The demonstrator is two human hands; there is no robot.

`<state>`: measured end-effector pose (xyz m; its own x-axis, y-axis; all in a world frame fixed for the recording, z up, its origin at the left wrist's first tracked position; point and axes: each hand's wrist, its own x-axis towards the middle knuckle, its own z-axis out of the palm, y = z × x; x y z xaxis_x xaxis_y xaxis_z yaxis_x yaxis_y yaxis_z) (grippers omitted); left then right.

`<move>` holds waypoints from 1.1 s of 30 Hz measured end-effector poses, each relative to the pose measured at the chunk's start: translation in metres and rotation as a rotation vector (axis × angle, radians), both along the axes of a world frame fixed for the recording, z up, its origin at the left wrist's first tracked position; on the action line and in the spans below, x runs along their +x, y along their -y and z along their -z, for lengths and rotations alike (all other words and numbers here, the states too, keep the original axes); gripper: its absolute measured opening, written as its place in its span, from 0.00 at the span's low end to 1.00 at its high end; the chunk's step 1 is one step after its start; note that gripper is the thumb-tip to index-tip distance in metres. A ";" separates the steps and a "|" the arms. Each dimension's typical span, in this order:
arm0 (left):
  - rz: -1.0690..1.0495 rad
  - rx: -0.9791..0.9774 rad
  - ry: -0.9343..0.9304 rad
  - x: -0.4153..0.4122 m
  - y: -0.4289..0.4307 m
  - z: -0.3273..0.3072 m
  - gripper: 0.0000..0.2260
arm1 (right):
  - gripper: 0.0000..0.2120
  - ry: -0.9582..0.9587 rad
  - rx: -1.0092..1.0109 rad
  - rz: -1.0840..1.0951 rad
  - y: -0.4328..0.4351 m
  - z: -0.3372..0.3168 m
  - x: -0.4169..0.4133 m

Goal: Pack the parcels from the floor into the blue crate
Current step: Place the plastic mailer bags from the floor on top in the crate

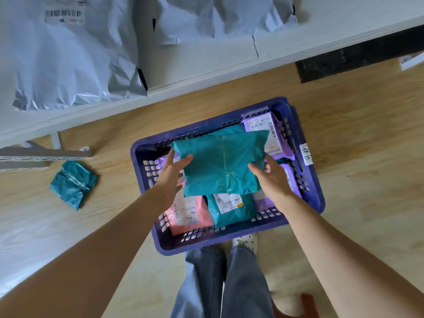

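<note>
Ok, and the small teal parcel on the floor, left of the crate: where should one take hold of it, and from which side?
From straight above, probably with the left hand, which is nearer. The small teal parcel lies flat on the floor, soft and crumpled, so span its taped middle, thumb on one edge, fingers on the opposite.

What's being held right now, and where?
The large teal parcel, over the blue crate: left hand on its left edge, right hand on its right edge.
</note>
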<state>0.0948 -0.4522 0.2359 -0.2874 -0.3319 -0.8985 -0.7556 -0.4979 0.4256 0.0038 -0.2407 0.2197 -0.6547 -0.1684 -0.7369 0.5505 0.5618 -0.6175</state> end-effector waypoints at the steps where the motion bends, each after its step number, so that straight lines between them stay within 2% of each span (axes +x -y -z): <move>1: 0.000 -0.007 0.000 -0.003 -0.001 0.007 0.28 | 0.18 -0.028 0.027 0.000 0.000 0.012 -0.005; 6: -0.022 0.070 0.048 -0.010 -0.008 0.040 0.21 | 0.24 -0.040 0.117 -0.081 0.002 0.055 -0.031; 10: -0.052 0.095 0.052 -0.018 -0.011 0.064 0.21 | 0.23 -0.039 0.174 -0.137 0.008 0.074 -0.045; 16: 0.023 0.142 0.088 -0.025 -0.012 0.071 0.19 | 0.24 -0.035 0.196 -0.157 0.010 0.081 -0.057; 20: 0.050 0.151 0.093 -0.024 -0.015 0.069 0.22 | 0.24 -0.055 0.234 -0.182 0.010 0.068 -0.058; 26: 0.076 0.124 0.075 0.004 -0.013 0.028 0.22 | 0.26 -0.118 0.266 -0.254 0.022 0.027 -0.048; 33: 0.020 0.060 0.061 0.068 0.010 -0.060 0.20 | 0.28 -0.140 0.240 -0.361 0.062 -0.049 -0.012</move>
